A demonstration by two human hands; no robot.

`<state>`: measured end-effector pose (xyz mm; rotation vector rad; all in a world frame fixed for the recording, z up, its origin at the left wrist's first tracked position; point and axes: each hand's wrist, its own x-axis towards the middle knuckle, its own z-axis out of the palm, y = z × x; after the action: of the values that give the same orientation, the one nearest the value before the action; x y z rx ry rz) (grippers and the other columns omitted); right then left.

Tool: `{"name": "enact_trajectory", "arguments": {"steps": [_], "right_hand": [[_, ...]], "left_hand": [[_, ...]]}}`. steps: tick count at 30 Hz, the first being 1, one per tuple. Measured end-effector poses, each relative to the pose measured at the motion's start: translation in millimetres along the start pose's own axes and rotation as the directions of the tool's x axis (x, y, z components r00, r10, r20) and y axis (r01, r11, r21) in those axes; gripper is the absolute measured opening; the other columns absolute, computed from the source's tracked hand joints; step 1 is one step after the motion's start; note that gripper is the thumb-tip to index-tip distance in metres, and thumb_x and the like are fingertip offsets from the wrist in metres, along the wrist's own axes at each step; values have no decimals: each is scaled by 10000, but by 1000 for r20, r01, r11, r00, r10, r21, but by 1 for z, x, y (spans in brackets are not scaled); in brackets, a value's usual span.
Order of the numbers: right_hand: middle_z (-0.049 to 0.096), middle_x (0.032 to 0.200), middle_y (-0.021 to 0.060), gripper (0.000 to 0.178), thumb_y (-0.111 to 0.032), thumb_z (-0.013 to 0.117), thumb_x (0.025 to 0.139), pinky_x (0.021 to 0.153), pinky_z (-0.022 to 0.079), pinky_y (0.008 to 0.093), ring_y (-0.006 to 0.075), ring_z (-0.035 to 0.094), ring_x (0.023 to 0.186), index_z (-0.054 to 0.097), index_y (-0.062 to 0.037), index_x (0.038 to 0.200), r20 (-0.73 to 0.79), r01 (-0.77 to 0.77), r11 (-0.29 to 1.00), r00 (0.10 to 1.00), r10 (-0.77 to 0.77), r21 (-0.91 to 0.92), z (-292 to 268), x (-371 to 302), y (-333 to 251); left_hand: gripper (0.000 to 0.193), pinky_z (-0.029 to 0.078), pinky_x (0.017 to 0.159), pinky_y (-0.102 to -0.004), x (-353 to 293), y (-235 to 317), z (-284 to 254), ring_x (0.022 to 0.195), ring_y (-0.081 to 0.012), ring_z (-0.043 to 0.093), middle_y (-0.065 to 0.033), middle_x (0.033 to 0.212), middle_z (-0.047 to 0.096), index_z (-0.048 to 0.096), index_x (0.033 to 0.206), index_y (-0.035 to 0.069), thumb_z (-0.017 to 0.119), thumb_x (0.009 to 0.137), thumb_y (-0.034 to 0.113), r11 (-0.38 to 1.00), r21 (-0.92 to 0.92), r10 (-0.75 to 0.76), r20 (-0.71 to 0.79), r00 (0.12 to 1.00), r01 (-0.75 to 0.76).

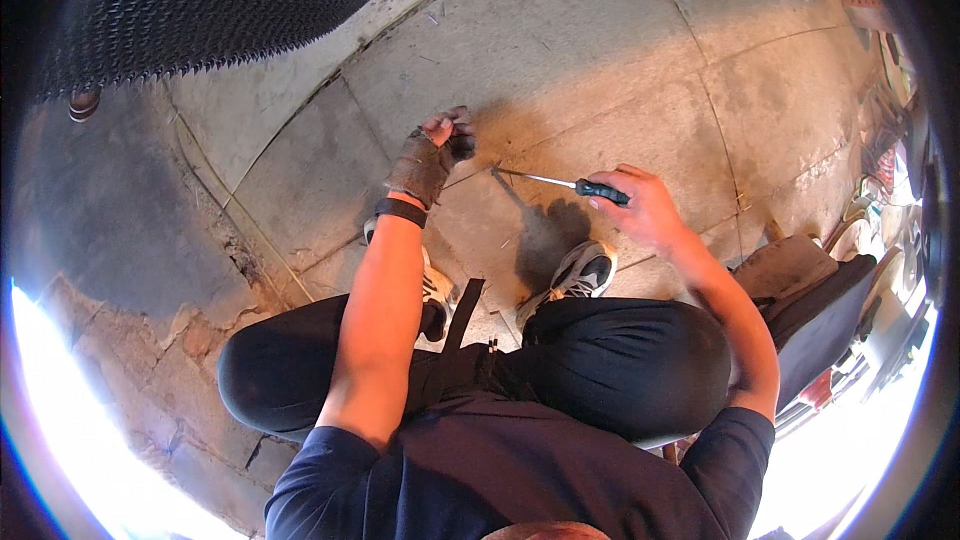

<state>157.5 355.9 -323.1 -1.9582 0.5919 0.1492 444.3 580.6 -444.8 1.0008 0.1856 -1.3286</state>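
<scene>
My right hand (645,208) is wrapped round the dark handle of a screwdriver (560,180). Its thin metal shaft points left, and the darker tip ends a short way right of my left hand (436,152). A worn brownish fingerless glove (420,168) covers that left hand, with a black band (401,208) round the wrist. The left fingers are curled, and a small dark thing (462,146) shows at them, too unclear to name. The tip and the left hand appear apart. Both hands are out over the floor, beyond my shoes (585,268).
Concrete floor slabs (560,30) with cracks and joints spread ahead. A large black sheet with a rough, spiky surface (230,0) hangs into the upper left, a brown shoe (84,105) below its edge. On the right stand a dark panel (825,315) and a crowded heap of items (865,235).
</scene>
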Motion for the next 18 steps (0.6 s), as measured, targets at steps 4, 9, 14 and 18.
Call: {"name": "enact_trajectory", "arguments": {"steps": [4, 9, 14, 18], "right_hand": [[619, 821, 136, 272, -164, 758, 804, 681, 512, 395, 320, 622, 762, 721, -87, 1062, 34, -32, 999, 999, 33, -34, -2, -5, -3], [608, 800, 124, 267, -114, 755, 803, 651, 487, 367, 282, 602, 716, 723, -68, 1064, 20, -74, 996, 997, 75, -41, -15, -26, -3], [604, 791, 103, 267, -73, 750, 813, 629, 449, 324, 213, 573, 688, 723, -51, 1078, 36, -122, 992, 992, 121, 22, -30, -41, -10], [609, 800, 85, 269, -53, 745, 824, 632, 434, 300, 172, 555, 695, 715, -30, 1090, 78, -98, 991, 993, 92, 88, -52, -42, -28]], "left_hand": [[397, 554, 800, -410, 5, -5, -14, 915, -247, 672, -104, 1039, 692, 575, 1273, -17, 674, 947, 186, 1000, 1, -9, 27, 1000, 9], [331, 561, 804, -408, 2, -10, -4, 903, -248, 687, -111, 1025, 712, 642, 1185, -33, 680, 946, 193, 983, 184, -18, 5, 1000, 17], [365, 532, 907, -368, 2, -13, 25, 969, -225, 686, -105, 1062, 724, 670, 1171, -21, 671, 964, 280, 889, 447, -153, 87, 984, 99], [395, 516, 939, -330, -5, -22, 49, 975, -193, 683, -87, 1056, 732, 687, 1149, -14, 646, 977, 339, 760, 633, -301, 148, 942, 144]]}}
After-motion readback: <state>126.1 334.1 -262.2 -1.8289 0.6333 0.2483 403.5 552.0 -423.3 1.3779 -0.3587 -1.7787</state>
